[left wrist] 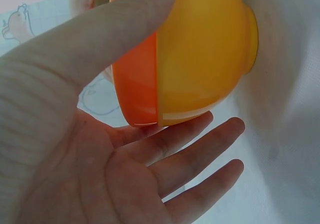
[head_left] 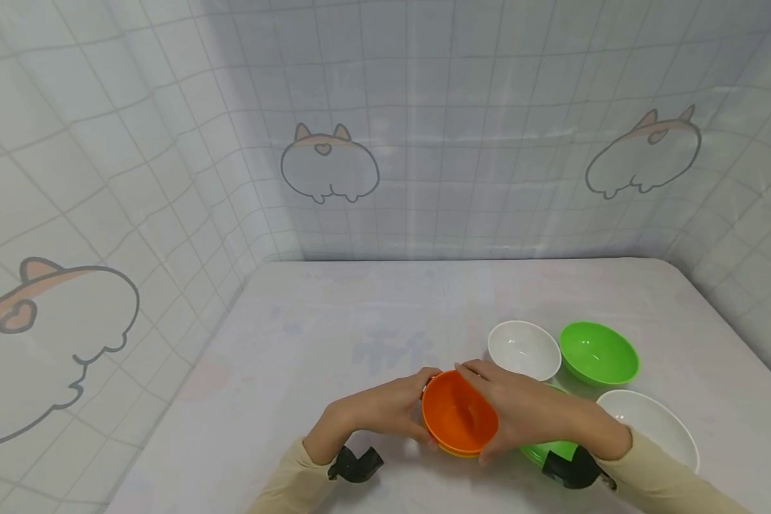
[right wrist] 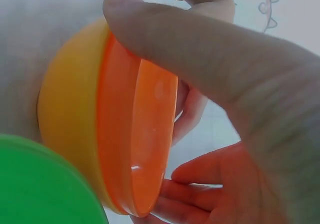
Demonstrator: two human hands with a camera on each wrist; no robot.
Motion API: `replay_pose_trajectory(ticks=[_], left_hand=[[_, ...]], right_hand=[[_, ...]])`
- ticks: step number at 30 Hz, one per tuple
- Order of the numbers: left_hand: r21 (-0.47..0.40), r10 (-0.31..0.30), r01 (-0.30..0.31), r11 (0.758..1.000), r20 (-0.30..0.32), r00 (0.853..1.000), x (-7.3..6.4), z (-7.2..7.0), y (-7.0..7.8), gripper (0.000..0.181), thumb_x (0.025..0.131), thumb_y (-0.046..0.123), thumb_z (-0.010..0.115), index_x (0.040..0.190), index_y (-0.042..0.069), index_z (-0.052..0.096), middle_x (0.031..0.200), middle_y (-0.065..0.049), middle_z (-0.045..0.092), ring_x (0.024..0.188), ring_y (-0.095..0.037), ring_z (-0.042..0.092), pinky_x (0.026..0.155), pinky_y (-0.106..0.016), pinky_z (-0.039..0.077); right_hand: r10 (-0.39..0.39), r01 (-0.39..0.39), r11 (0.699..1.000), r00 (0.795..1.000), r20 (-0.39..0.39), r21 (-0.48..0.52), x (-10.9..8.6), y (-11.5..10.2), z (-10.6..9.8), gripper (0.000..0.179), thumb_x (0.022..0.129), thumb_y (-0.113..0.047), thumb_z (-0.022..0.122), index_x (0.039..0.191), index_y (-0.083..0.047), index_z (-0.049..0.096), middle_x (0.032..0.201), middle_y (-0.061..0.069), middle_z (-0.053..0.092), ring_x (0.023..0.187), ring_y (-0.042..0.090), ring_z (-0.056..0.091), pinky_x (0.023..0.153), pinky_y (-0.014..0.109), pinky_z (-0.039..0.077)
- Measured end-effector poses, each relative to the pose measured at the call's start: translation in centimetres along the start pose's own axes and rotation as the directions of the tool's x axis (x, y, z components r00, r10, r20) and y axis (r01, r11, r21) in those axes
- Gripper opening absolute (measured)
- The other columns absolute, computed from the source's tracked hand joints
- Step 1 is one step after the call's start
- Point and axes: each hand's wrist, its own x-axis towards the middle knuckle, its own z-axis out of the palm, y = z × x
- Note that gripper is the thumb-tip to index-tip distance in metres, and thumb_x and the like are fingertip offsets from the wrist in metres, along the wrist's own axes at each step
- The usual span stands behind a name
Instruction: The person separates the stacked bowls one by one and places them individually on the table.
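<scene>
An orange bowl [head_left: 457,408] sits nested inside a yellow bowl [left wrist: 205,49], its rim standing above the yellow one. My left hand [head_left: 385,408] holds the pair from the left, thumb on the near side and fingers along the far side. From the right, my right hand [head_left: 523,405] grips the same two bowls, its thumb at the near side and fingers at the far rim. In the left wrist view the yellow bowl's foot is right at the white tabletop. A green bowl [right wrist: 42,184] stands close beside the pair, partly hidden under my right hand and wrist.
Behind my right hand stand a small white bowl [head_left: 524,350] and another green bowl [head_left: 599,353]. A larger white bowl [head_left: 649,428] lies to the right, partly covered by my right forearm. Patterned white curtains [head_left: 437,143] surround the white table [head_left: 283,343].
</scene>
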Motion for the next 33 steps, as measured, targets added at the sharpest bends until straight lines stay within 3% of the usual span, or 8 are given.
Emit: replay_pose_trajectory(ticks=[9, 19, 28, 33], left_hand=[[-0.015, -0.005, 0.005, 1.0, -0.009, 1.0, -0.1, 0.0, 0.2, 0.09, 0.078, 0.033, 0.082, 0.145, 0.008, 0.027, 0.141, 0.001, 0.044, 0.124, -0.007, 0.046, 0.102, -0.026, 0.039], [-0.007, -0.029, 0.029, 1.0, -0.003, 1.0, -0.4, -0.1, 0.3, 0.09, 0.078, 0.03, 0.082, 0.145, 0.008, 0.026, 0.141, 0.001, 0.044, 0.122, -0.008, 0.048, 0.101, -0.025, 0.041], [0.004, -0.084, 0.084, 0.996, 0.008, 0.996, -0.3, -0.2, 0.4, 0.091, 0.078, 0.038, 0.081, 0.145, 0.008, 0.026, 0.142, 0.0, 0.044, 0.125, -0.009, 0.045, 0.102, -0.028, 0.041], [0.005, -0.124, 0.123, 0.992, 0.011, 0.992, -0.3, -0.3, 0.5, 0.09, 0.078, 0.036, 0.081, 0.145, 0.01, 0.027, 0.141, -0.002, 0.045, 0.121, -0.011, 0.049, 0.1, -0.027, 0.042]], right_hand=[[-0.026, 0.023, 0.999, 0.998, -0.06, -0.046, 0.0, -0.2, 0.3, 0.111, 0.056, -0.047, 0.092, 0.142, 0.0, 0.041, 0.135, 0.008, 0.044, 0.118, 0.021, 0.047, 0.088, 0.038, 0.053], [0.08, -0.08, 0.997, 0.988, -0.135, 0.005, -0.7, -0.2, -0.8, 0.114, 0.057, -0.056, 0.088, 0.147, -0.007, 0.039, 0.142, 0.003, 0.038, 0.121, 0.016, 0.046, 0.091, 0.039, 0.05], [0.115, -0.096, 0.99, 0.973, -0.201, 0.1, -1.5, 0.2, -2.3, 0.114, 0.059, -0.059, 0.086, 0.148, -0.009, 0.036, 0.143, -0.002, 0.036, 0.118, 0.013, 0.048, 0.091, 0.037, 0.051], [0.166, -0.142, 0.984, 0.953, -0.252, 0.111, -2.3, 0.6, -2.8, 0.118, 0.059, -0.059, 0.085, 0.148, -0.002, 0.032, 0.144, 0.004, 0.035, 0.12, 0.022, 0.048, 0.089, 0.042, 0.052]])
